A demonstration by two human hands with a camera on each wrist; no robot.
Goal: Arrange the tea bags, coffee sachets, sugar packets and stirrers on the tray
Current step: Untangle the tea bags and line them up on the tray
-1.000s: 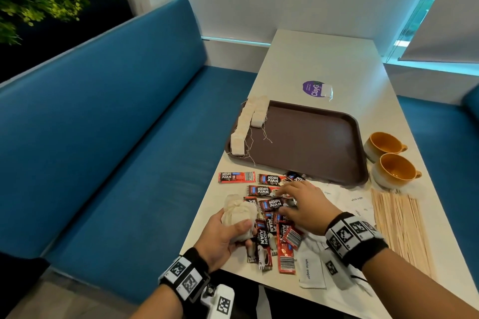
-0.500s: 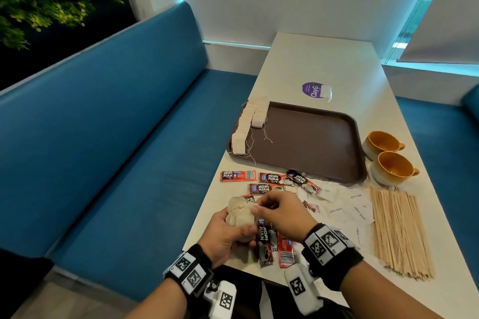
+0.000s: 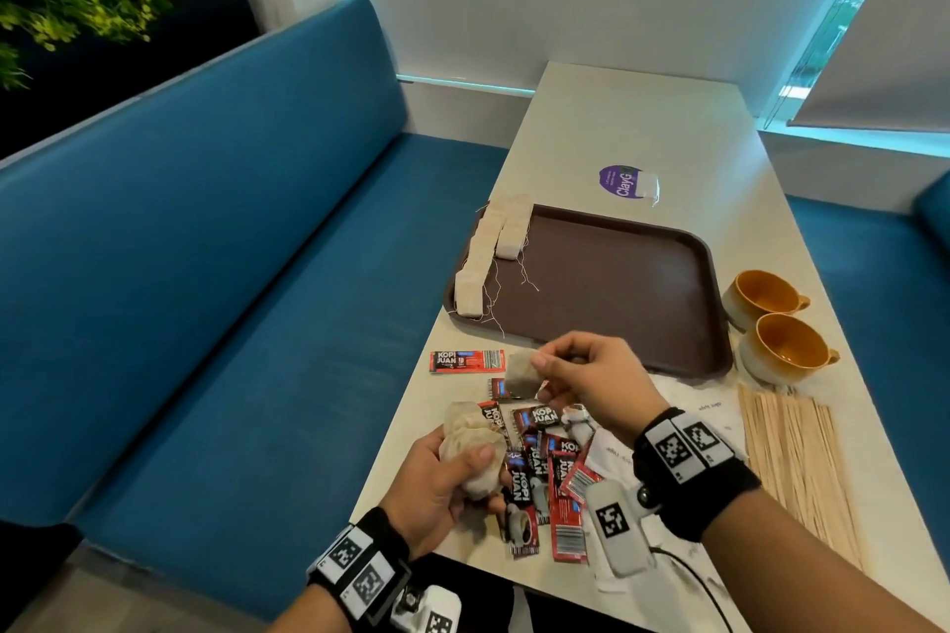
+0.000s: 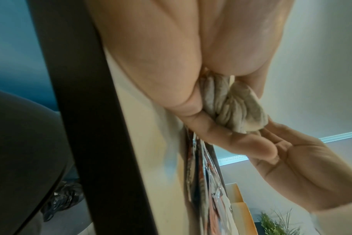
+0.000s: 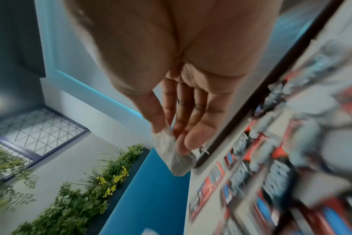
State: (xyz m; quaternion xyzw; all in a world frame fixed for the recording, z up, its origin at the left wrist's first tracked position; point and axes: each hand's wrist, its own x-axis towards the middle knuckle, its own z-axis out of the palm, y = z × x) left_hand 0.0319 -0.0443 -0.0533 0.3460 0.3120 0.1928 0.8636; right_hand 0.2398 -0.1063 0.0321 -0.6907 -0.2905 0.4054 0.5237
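The left hand (image 3: pixel 437 483) grasps a bunch of tea bags (image 3: pixel 470 447) at the near left edge of the table (image 3: pixel 642 118), with the thumb pressed across the top of the bunch. The left wrist view shows the fingers (image 4: pixel 221 135) curled under the crumpled bags (image 4: pixel 235 108).

The right hand (image 3: pixel 591 375) holds 1 single tea bag (image 3: pixel 522 373) pinched between thumb and fingertips, above the scattered coffee sachets (image 3: pixel 540 468) and just near of the tray (image 3: pixel 617 283). In the right wrist view the single bag (image 5: pixel 171 152) hangs below the fingertips (image 5: pixel 191 139).

The brown tray lies at the middle of the table. 2 rows of tea bags (image 3: pixel 488 252) lie along its left edge, strings trailing onto the tray floor. 1 sachet (image 3: pixel 467 361) lies apart, left of the right hand. White sugar packets (image 3: pixel 611 452) lie partly under the right wrist. The wooden stirrers (image 3: pixel 797 468) lie in a flat bundle at the near right. 2 orange cups (image 3: pixel 771 324) stand right of the tray. A purple sticker (image 3: pixel 624 180) sits beyond the tray's far edge.
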